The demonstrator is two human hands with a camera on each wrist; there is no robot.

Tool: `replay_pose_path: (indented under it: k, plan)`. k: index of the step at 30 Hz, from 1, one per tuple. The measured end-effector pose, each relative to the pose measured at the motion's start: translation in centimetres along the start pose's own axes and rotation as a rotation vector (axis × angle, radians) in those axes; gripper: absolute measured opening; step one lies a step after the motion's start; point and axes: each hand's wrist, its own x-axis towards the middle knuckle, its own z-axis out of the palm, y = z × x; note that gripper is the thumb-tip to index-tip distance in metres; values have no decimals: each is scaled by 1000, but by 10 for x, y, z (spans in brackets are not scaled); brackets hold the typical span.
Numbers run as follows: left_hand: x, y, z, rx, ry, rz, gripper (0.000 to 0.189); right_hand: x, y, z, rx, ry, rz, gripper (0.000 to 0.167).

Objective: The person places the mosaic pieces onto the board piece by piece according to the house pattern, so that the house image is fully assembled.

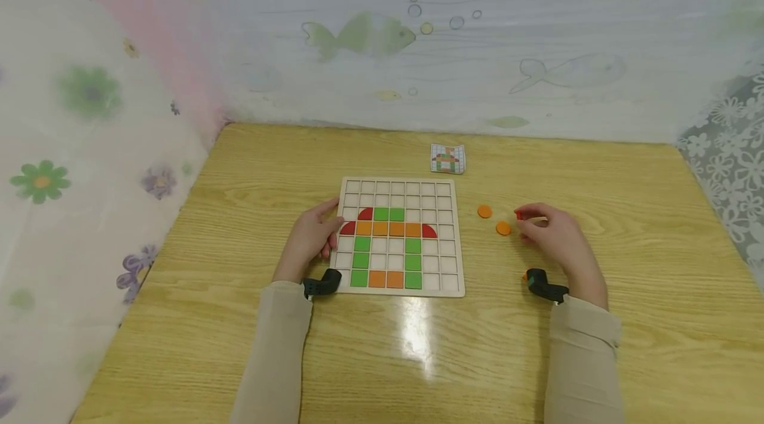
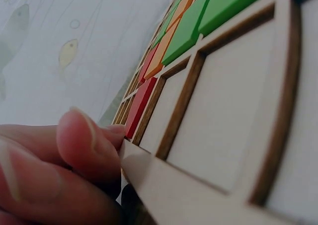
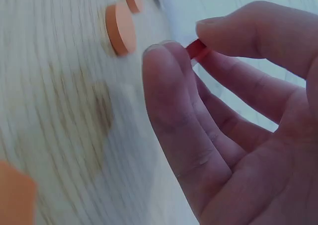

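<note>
A pale wooden grid board (image 1: 396, 188) lies on the table, with red, green and orange pieces set in several of its squares. At its left edge my left hand (image 1: 312, 233) holds the board, thumb at the rim beside a red quarter-round piece (image 2: 140, 107). To the right of the board, my right hand (image 1: 555, 231) pinches a small red piece (image 3: 196, 49) between thumb and fingertips, above the table. Most of that piece is hidden by the fingers. Two orange discs (image 1: 485, 211) lie between the board and the right hand.
Behind the board lies a small printed card (image 1: 447, 159) with a coloured grid pattern. Another orange piece (image 3: 16, 194) is partly visible near the right wrist. Patterned sheeting (image 1: 370, 79) rises at the table's back edge and left side.
</note>
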Motion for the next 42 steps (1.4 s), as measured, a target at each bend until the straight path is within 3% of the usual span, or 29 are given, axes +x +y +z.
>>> replay_pose_path:
  k: [4,8,18,27,33,42]
  plan:
    - [-1,0,0,8,9,-14,48,3,-4,4,22,-38,-28,39]
    - [-2,1,0,17,13,-22,48,4,-7,8,37,-24,-48,36]
    - [0,0,4,-15,16,-9,47,11,-15,25,235,-102,-91,35]
    - [0,-1,2,6,24,2,46,24,-38,45,244,-116,-126,34]
    - [0,0,3,5,21,-1,46,32,-51,54,187,-113,-114,32]
    - [-2,0,2,0,19,-2,46,44,-64,68,296,-144,-141,31]
